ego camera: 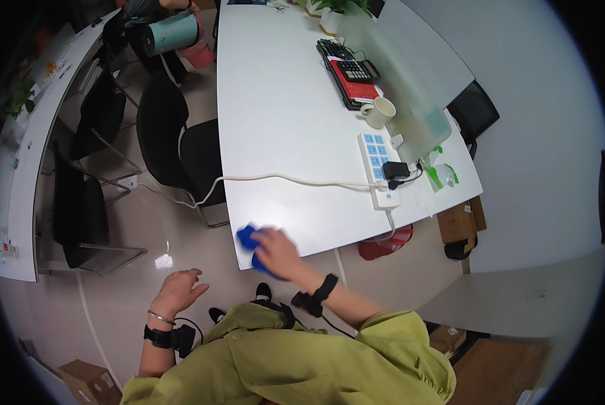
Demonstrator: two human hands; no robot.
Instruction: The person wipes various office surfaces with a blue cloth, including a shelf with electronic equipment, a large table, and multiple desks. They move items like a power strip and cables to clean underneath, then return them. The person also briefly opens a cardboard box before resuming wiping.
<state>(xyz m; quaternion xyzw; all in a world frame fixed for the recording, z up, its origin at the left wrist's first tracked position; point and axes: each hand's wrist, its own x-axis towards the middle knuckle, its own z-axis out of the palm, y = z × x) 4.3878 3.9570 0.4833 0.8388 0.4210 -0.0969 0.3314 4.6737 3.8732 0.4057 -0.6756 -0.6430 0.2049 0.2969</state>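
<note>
At the near left corner of the white table (274,136), my right hand (279,255) presses on a blue cloth (248,238). The cloth is bunched, and its folds stick out past the fingers on both sides; the hand is slightly blurred. My left hand (178,291) hangs in the air over the floor, left of the table corner. Its fingers are loosely bent and apart, with nothing in them. Both wrists carry black straps with small devices.
A white power strip (381,172) with a black adapter (395,170) lies on the table's right. Its white cable (292,178) crosses to the left edge. Beyond are a mug (379,112), a calculator (355,71) and a frosted divider (404,96). Black chairs (163,131) stand left; another person holds a teal bin (175,34).
</note>
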